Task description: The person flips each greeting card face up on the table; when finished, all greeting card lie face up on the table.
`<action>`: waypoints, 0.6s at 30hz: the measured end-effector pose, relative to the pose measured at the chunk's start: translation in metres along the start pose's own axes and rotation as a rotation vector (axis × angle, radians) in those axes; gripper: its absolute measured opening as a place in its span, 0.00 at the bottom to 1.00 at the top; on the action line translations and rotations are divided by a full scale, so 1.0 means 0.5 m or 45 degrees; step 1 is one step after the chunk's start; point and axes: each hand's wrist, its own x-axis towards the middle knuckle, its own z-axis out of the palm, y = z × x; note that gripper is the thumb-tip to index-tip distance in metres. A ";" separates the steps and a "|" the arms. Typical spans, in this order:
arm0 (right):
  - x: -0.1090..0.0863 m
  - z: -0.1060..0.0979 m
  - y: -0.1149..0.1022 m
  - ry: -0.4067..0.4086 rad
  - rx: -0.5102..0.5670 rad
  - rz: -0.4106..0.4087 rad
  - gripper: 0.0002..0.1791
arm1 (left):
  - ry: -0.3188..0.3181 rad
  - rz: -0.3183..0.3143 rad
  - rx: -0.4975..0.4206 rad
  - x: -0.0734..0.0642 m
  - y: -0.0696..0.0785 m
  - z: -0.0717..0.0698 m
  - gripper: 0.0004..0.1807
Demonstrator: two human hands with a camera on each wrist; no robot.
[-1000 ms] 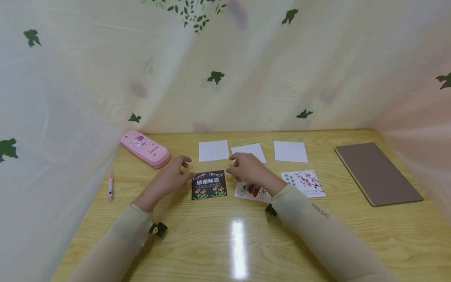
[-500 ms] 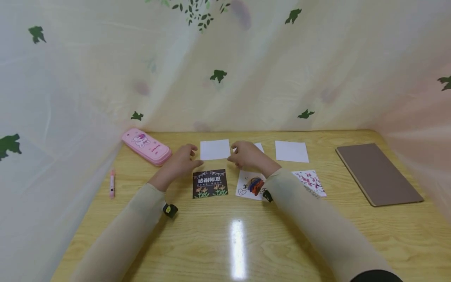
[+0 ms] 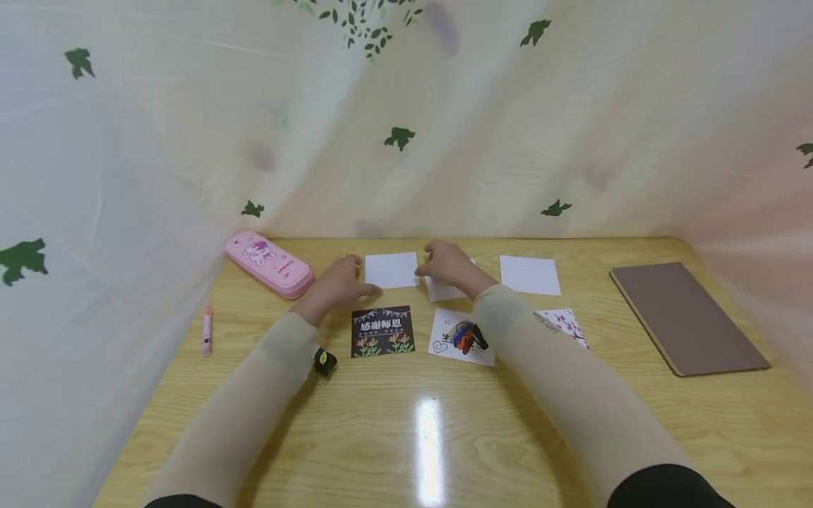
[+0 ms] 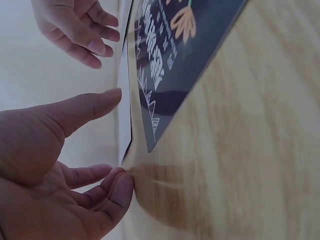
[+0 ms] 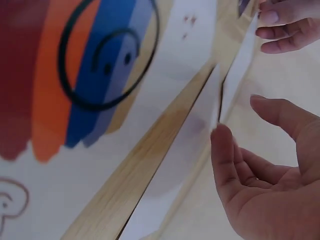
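A white card (image 3: 390, 271) in the back row lies flat between my two hands. At its left end is my left hand (image 3: 336, 284), thumb and fingers spread apart, fingertips close to the table in the left wrist view. My right hand (image 3: 449, 267) has its fingertips by the card's right edge, over a second white card (image 3: 442, 291) that it partly covers. Right in front lies a black card (image 3: 382, 331) with white lettering and orange flowers. Beside that, the right forearm overlaps a white card with a colourful painted patch (image 3: 454, 337).
A third white card (image 3: 530, 275) lies at the back right, and a blossom card (image 3: 565, 326), partly hidden by the right sleeve, in front of it. On the left are a pink pencil case (image 3: 269, 264) and a pink pen (image 3: 207, 329). A brown notebook (image 3: 689, 317) lies far right.
Both hands have moved away from the sides of the black card, forward to the ends of the left white card. The cards lie about where they were.
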 end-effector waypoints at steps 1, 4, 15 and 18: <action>0.004 0.001 0.002 0.018 -0.004 -0.012 0.41 | 0.001 -0.004 -0.008 0.004 -0.001 0.000 0.53; 0.016 0.005 0.008 0.062 -0.017 -0.052 0.41 | -0.008 -0.018 -0.046 0.015 -0.005 -0.002 0.57; 0.048 0.016 0.013 0.074 -0.110 -0.141 0.41 | -0.071 -0.024 -0.026 0.050 -0.009 -0.017 0.59; 0.051 0.014 0.009 0.052 -0.138 -0.158 0.36 | -0.102 -0.033 -0.020 0.057 -0.006 -0.023 0.59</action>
